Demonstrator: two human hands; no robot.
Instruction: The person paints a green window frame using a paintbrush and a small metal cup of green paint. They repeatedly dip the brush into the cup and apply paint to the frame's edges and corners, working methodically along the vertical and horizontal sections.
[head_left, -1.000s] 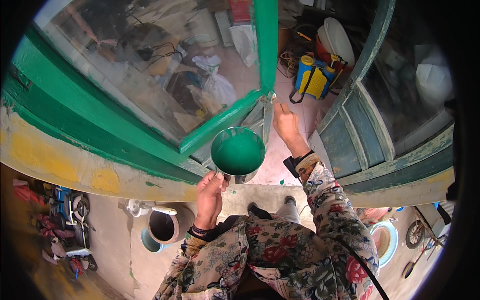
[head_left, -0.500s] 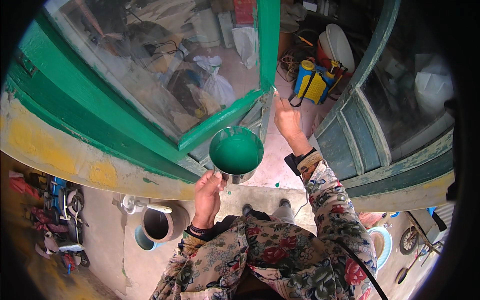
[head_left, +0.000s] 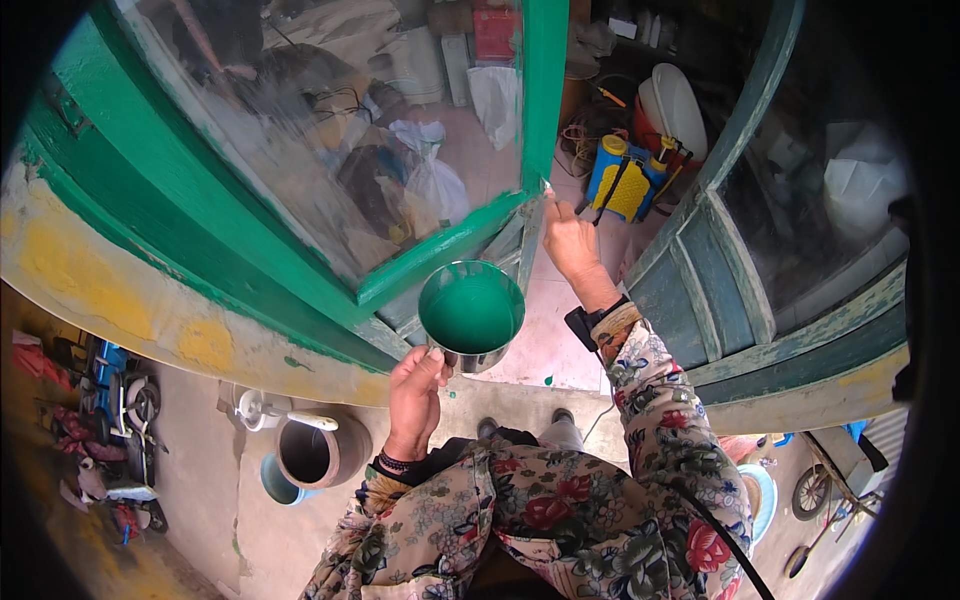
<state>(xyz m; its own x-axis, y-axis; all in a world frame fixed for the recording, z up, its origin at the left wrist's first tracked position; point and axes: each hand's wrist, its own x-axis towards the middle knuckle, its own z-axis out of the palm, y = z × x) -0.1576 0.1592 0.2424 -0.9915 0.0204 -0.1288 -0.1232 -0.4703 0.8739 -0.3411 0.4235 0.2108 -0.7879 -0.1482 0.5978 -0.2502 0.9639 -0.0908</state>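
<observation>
My left hand (head_left: 412, 400) grips the handle of a shiny metal mug (head_left: 484, 352), which holds green paint (head_left: 470, 310). The mug is upright in front of the lower part of a glazed door (head_left: 440, 250) whose frame is largely green. My right hand (head_left: 572, 245) is closed at that door's edge, where the fresh green meets bare, worn wood. Between its fingertips is what looks like a small paintbrush (head_left: 547, 187); only a pale bit shows, and the fingers hide the rest.
A second door leaf (head_left: 700, 270) with faded blue-grey paint stands on the right. Beyond the doorway are a blue and yellow backpack sprayer (head_left: 622, 180) and a white basin (head_left: 680, 105). Behind the sill, a brown crock (head_left: 310, 450) and a blue bucket (head_left: 282, 480) stand at left.
My right hand stays at the door edge, its fingertips slightly lower and to the left. The mug remains in my left hand, almost unmoved. The view has shifted a little.
</observation>
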